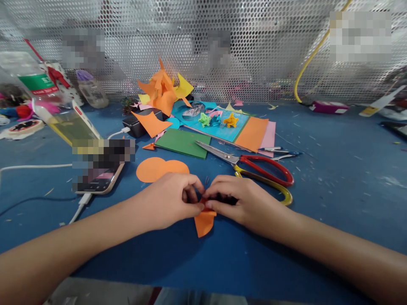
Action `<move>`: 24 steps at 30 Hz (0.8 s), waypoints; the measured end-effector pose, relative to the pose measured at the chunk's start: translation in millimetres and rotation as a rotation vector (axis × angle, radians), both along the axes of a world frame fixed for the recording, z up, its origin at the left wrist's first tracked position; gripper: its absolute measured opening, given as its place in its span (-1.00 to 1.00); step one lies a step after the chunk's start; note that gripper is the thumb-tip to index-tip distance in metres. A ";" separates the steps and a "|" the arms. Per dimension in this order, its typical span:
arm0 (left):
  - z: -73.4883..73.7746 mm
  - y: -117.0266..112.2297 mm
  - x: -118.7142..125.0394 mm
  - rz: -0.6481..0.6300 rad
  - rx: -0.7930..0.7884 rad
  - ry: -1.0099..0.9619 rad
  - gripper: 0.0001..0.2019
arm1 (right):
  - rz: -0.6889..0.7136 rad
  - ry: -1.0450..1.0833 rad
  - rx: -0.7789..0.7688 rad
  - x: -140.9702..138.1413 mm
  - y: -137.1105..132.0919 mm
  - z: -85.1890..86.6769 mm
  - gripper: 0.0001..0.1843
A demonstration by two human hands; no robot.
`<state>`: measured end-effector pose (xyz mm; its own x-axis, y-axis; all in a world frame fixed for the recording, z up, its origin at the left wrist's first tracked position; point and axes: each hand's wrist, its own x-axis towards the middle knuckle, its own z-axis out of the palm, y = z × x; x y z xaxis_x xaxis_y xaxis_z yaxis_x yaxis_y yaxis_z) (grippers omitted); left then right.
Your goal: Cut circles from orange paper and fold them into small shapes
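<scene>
Between my two hands is a small piece of folded orange paper (204, 224), its lower flap hanging out below the fingertips. My left hand (173, 199) pinches it from the left with thumb and fingers. From the other side, the thumb and fingertips of my right hand (244, 199) pinch the same paper; its upper part is hidden by the fingers. Overlapping orange paper circles (152, 169) lie just beyond my left hand. Scissors (235, 159) with one red and one yellow handle rest behind my right hand, blades pointing left.
A phone (104, 169) with a white cable leans by a bottle (47, 89) at left. Further back are green paper (184, 143), a blue sheet (206, 129) bearing small folded paper figures, orange scraps (160, 91) and pens (280, 151). A perforated metal screen (270, 51) closes off the back.
</scene>
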<state>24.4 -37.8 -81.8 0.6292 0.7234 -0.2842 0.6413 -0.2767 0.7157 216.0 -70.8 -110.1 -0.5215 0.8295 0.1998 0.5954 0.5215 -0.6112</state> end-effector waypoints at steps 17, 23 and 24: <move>3.7 -1.0 -1.4 -0.225 0.320 0.074 -0.82 | 0.038 -0.068 0.085 6.8 -0.4 3.1 -0.89; 3.0 -1.9 0.0 -0.167 0.268 0.079 -0.85 | 0.116 -0.063 0.106 11.5 5.1 1.2 -0.87; 3.1 -1.8 0.2 -0.163 0.259 0.077 -0.85 | 0.123 -0.071 0.112 11.9 5.5 1.2 -0.87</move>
<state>24.6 -39.6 -78.7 0.7266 0.6693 -0.1551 0.6230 -0.5468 0.5593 227.9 -65.2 -108.9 -0.6342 0.7329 0.2463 0.5624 0.6558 -0.5035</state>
